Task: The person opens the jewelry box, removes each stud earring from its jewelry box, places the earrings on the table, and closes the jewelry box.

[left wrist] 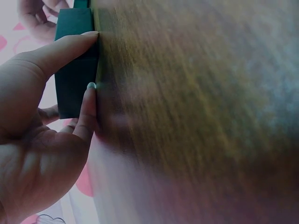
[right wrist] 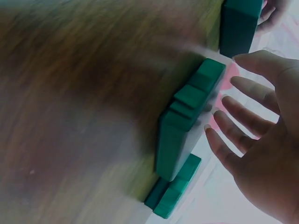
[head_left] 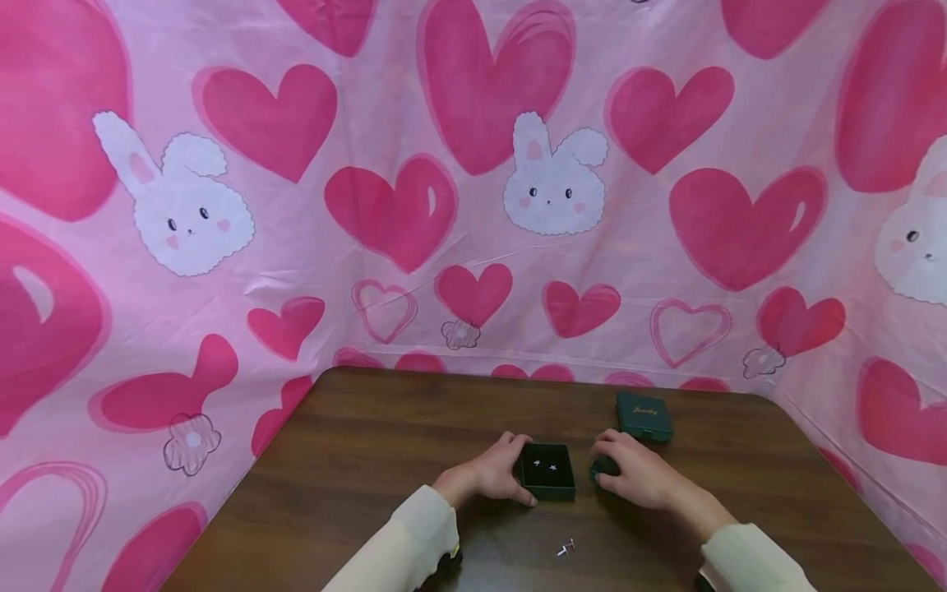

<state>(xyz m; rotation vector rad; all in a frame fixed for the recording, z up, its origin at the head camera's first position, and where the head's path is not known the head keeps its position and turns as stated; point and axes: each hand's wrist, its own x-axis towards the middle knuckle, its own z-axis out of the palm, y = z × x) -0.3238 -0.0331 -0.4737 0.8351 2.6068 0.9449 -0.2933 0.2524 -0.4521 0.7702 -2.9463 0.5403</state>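
Note:
In the head view my left hand [head_left: 494, 473] grips an open dark green jewelry box [head_left: 548, 494] from its left side, thumb at the near wall. Two small silver star-shaped pieces [head_left: 544, 465] sit on its black insert. The left wrist view also shows my left thumb and fingers around the green box [left wrist: 74, 88]. To the right of the box, my right hand [head_left: 642, 473] is over a small dark green object [head_left: 604, 467]. In the right wrist view its fingers are nearly straight, tips close to that green piece [right wrist: 175, 133]; contact is unclear.
A dark green box lid [head_left: 644, 417] with gold lettering lies behind my right hand. Small silver pieces [head_left: 565, 548] lie on the brown wooden table [head_left: 355, 510], nearer to me. A pink cloth [head_left: 473, 247] with hearts and rabbits hangs behind the table.

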